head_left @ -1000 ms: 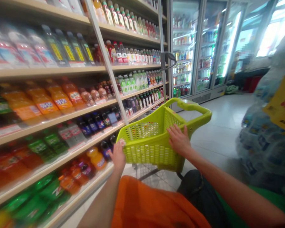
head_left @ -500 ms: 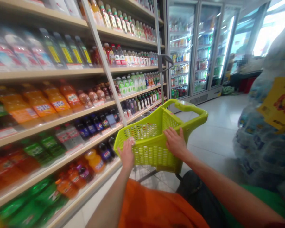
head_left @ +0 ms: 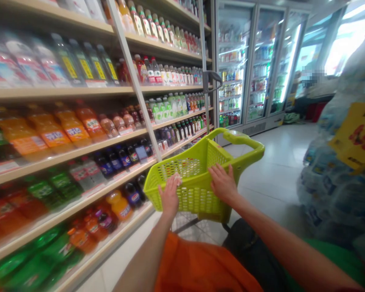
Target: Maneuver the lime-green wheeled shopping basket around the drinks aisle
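Observation:
A lime-green shopping cart (head_left: 197, 198) with a perforated plastic basket stands in front of my knees. My left hand (head_left: 170, 197) lies over the basket's near rim, pressing a small crumpled pale cloth (head_left: 178, 179) against it. Only a bit of the cloth shows past the fingertips, so whether it is fabric or tissue I cannot tell. Further right, my right hand (head_left: 224, 183) grips the same rim, with the fingers over the top and the thumb apart on the near side. The looped push handle (head_left: 257, 149) rises to the right of it, untouched. No goods show inside the basket.
Shelves (head_left: 69, 164) of bottled drinks run along the left. Glass-door fridges (head_left: 234, 69) stand at the back. Shrink-wrapped bottle packs (head_left: 325, 174) with a yellow price sign (head_left: 357, 136) are stacked at the right. Pale floor tiles (head_left: 270, 162) lie between.
My left hand has slid right along the basket's rim with the cloth. My right hand stays on the rim, and the cart has barely shifted in view.

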